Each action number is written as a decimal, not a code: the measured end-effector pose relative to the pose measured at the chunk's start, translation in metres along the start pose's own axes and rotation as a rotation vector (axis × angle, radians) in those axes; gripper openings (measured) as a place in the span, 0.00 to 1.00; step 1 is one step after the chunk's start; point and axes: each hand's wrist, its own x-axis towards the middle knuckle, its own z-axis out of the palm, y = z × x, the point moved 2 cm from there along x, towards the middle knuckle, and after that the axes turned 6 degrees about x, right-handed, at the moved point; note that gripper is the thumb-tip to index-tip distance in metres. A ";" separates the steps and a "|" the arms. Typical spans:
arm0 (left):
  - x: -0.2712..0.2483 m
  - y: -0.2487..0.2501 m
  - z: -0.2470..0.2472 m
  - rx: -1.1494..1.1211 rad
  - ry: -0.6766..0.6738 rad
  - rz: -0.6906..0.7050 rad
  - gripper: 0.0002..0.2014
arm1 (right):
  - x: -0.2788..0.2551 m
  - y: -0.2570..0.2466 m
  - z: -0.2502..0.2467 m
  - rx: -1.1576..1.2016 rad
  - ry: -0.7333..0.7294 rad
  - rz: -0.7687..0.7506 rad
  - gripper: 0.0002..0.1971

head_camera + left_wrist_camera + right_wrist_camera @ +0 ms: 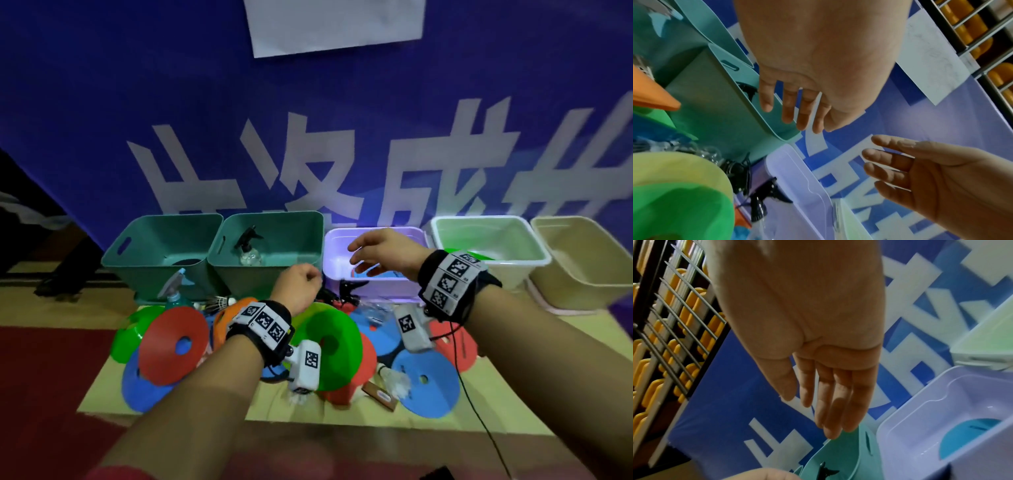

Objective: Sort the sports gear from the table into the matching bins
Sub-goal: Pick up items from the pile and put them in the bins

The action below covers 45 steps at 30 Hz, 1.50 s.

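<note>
My right hand (383,253) hangs empty with fingers spread over the lilac bin (334,240), a blue cone (970,436) inside it. My left hand (299,286), relaxed and empty, sits at its nine o'clock.

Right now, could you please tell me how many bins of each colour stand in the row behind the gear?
teal bins: 2
lilac bin: 1
white bin: 1
beige bin: 1
Total: 5
</note>
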 end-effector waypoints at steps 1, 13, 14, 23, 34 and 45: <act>-0.002 0.006 0.006 -0.004 -0.015 0.023 0.08 | -0.009 0.007 -0.006 0.010 0.025 0.012 0.09; -0.049 0.069 0.127 -0.021 -0.297 0.192 0.07 | -0.147 0.118 -0.079 0.197 0.380 0.211 0.08; -0.054 0.076 0.134 -0.028 -0.312 0.202 0.07 | -0.156 0.125 -0.086 0.202 0.390 0.223 0.08; -0.031 0.141 0.187 0.040 -0.323 0.173 0.08 | -0.177 0.185 -0.175 0.254 0.455 0.286 0.07; 0.038 0.213 0.290 0.068 -0.305 -0.057 0.09 | -0.116 0.249 -0.332 0.242 0.321 0.365 0.07; 0.046 0.195 0.333 0.009 -0.298 -0.303 0.09 | -0.031 0.319 -0.326 0.220 0.156 0.541 0.11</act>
